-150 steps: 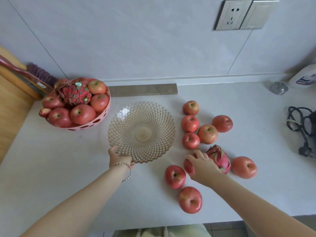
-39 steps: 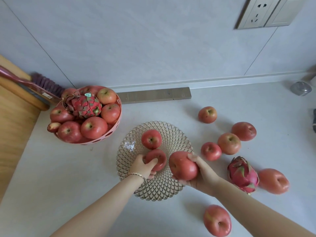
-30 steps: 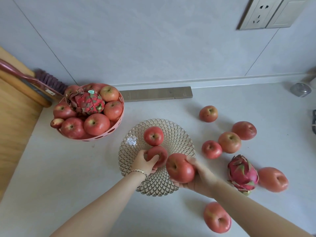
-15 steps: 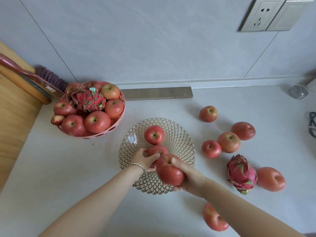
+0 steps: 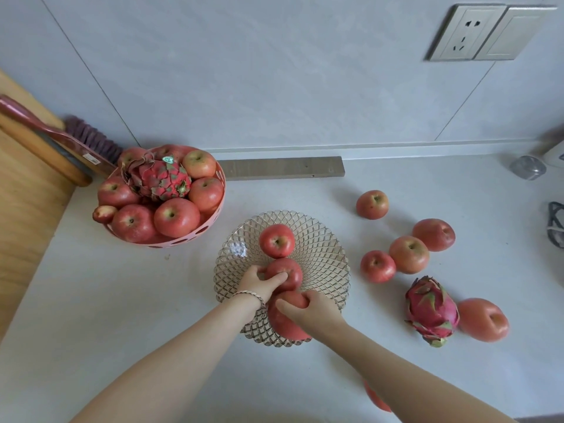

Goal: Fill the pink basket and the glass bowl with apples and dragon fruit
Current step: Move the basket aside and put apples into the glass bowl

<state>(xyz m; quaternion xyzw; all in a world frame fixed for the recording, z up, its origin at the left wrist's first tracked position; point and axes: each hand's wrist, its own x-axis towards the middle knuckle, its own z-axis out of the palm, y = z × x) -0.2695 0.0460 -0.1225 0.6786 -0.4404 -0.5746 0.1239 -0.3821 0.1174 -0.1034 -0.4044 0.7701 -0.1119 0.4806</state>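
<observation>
Fingers (image 5: 276,279) of the left hand (image 5: 256,283) are curled around the middle apple (image 5: 285,273) in the glass bowl (image 5: 323,257). A near apple (image 5: 283,323) is gripped by the right hand (image 5: 311,309) at the bowl's front edge. A third apple (image 5: 277,241) is seated behind them. The full pink basket (image 5: 189,238) is positioned to the left; a loose dragon fruit (image 5: 432,311) lies to the right.

apples in glass bowl (image 5: 323,261): 3 | apples loose on counter (image 5: 91,300): 6 | dragon fruit: 2 | apples seen in pink basket (image 5: 183,241): about 8 | hands: 2
</observation>
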